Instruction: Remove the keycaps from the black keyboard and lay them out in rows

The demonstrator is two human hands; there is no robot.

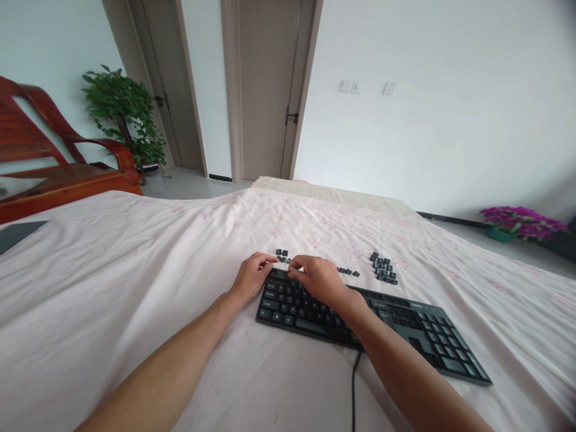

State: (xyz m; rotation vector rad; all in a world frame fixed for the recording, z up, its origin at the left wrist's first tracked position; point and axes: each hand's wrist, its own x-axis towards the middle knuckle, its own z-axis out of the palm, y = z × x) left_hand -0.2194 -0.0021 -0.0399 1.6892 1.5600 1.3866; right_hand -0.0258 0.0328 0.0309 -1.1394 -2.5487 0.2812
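A black keyboard [310, 327] lies at a slant on the cloth, with bare gaps where keys are off above the arrow area. My left hand [254, 276] is at its far left corner, thumb and fingers closed about the edge there. My right hand [318, 279] bends over the upper left keys, thumb and forefinger brought together; what is between them is hidden. Just beyond the hands sit a few loose keycaps [282, 252]. More loose keycaps [348, 272] form a row behind the right hand, and a group of keycaps [384, 268] stands farther right.
A pale flowered cloth [189, 336] with wrinkles covers the surface. The keyboard's cable [354, 390] runs toward me. A dark flat object [20, 233] lies at the left edge. Beyond are a wooden bench [67, 174], a leafy plant [119, 102], doors and purple flowers [522, 222].
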